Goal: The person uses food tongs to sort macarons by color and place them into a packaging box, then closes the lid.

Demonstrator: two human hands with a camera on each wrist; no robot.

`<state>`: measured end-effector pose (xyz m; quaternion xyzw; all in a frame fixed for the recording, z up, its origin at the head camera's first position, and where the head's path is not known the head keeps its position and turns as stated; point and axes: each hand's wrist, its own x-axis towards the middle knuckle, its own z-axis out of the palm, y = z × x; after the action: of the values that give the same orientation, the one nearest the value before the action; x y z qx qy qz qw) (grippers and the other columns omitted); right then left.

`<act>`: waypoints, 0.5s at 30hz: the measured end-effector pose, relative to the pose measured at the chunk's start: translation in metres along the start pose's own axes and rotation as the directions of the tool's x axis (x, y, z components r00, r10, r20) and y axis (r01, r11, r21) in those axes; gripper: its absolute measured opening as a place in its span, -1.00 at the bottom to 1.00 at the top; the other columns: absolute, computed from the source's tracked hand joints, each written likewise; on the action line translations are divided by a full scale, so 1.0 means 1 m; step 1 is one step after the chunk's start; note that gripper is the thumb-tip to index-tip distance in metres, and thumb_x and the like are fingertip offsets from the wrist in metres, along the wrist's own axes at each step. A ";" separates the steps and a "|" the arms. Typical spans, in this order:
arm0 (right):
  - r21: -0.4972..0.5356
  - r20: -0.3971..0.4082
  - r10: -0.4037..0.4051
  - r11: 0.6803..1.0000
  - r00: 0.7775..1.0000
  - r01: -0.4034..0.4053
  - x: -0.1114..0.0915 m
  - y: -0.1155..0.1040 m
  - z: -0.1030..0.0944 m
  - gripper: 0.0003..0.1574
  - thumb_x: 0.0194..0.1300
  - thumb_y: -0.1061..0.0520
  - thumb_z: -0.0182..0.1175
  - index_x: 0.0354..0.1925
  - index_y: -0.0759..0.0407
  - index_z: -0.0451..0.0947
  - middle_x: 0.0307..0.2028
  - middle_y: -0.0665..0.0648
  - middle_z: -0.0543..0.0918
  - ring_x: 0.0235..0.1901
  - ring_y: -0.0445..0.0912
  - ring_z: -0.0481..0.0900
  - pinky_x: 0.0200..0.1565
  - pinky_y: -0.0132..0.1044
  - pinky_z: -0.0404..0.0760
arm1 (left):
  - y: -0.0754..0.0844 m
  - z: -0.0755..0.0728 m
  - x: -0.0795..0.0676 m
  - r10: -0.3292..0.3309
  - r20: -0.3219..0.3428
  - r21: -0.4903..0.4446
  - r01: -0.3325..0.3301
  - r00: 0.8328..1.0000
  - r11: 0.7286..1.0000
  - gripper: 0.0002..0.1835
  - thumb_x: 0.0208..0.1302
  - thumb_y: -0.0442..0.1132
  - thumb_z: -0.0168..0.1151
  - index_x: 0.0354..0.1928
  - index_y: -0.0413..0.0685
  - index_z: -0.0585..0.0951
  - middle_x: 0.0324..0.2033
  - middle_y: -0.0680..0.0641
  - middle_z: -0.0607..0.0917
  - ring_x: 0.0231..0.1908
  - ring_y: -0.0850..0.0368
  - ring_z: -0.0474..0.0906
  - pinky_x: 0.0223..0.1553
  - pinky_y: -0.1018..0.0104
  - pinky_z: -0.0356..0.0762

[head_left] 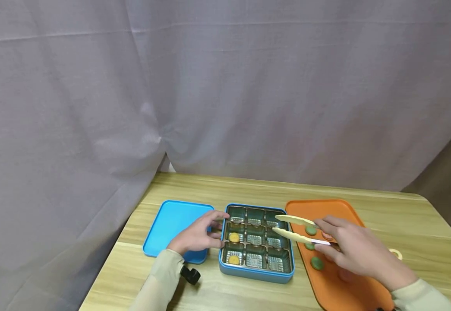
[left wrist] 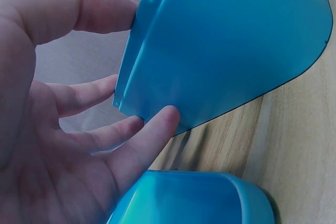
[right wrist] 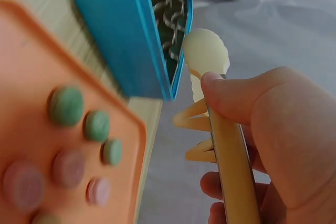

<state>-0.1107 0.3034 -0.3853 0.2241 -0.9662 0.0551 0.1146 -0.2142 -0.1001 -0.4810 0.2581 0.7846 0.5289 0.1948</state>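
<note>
A blue tin box (head_left: pixel 256 276) holds a metallic tray of square compartments. Two yellow macarons (head_left: pixel 234 259) sit in its left column, in the middle and front compartments. My left hand (head_left: pixel 198 233) rests its spread fingertips against the box's left wall; in the left wrist view they touch the blue side (left wrist: pixel 226 45) near the rim. My right hand (head_left: pixel 359 250) grips tongs (head_left: pixel 295 236) with cream scalloped tips, their arms spread with nothing between. The tips hang over the box's right column. In the right wrist view the thumb presses along the tongs' handle (right wrist: pixel 234 177).
Right of the box lies an orange tray (head_left: pixel 326 207) with green macarons (head_left: pixel 316 263) and pink macarons (right wrist: pixel 68 168), partly under my right hand. A blue lid (head_left: pixel 178 216) lies left of the box, partly beneath my left hand. A grey curtain (head_left: pixel 248 95) hangs behind the wooden table (head_left: pixel 209 183).
</note>
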 end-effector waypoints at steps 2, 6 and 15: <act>0.005 -0.001 0.027 1.000 1.000 -0.027 -0.006 0.007 -0.001 -0.41 0.24 -0.14 0.53 0.16 0.05 0.67 -0.06 -0.09 0.67 -0.32 -0.27 0.54 -0.44 -0.25 0.54 | 0.000 -0.001 -0.001 0.006 -0.003 0.003 -0.006 1.000 1.000 -0.16 0.16 -0.34 0.51 0.50 -0.02 0.40 0.38 -0.10 0.42 0.23 -0.07 0.53 0.19 0.19 0.67; 0.002 0.002 0.061 0.998 0.998 -0.061 -0.023 0.022 -0.002 -0.35 0.24 -0.13 0.53 0.19 0.15 0.68 0.04 0.02 0.71 -0.17 -0.11 0.69 -0.36 -0.08 0.69 | 0.000 -0.002 -0.002 0.008 -0.007 0.007 -0.008 1.000 1.000 -0.17 0.16 -0.34 0.51 0.50 0.00 0.41 0.37 -0.11 0.43 0.23 -0.08 0.53 0.20 0.12 0.67; -0.030 0.016 0.146 0.989 0.989 -0.146 -0.071 0.060 0.002 -0.23 0.16 -0.17 0.57 0.19 0.25 0.69 0.05 0.16 0.74 -0.24 -0.14 0.70 -0.43 -0.19 0.62 | 0.000 -0.001 -0.001 0.009 -0.006 -0.008 -0.010 1.000 1.000 -0.17 0.15 -0.35 0.51 0.49 -0.02 0.41 0.36 -0.13 0.43 0.22 -0.08 0.53 0.21 0.10 0.67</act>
<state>-0.0759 0.3867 -0.4078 0.1516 -0.9817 0.0473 0.1049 -0.2138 -0.1014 -0.4803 0.2596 0.7819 0.5336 0.1911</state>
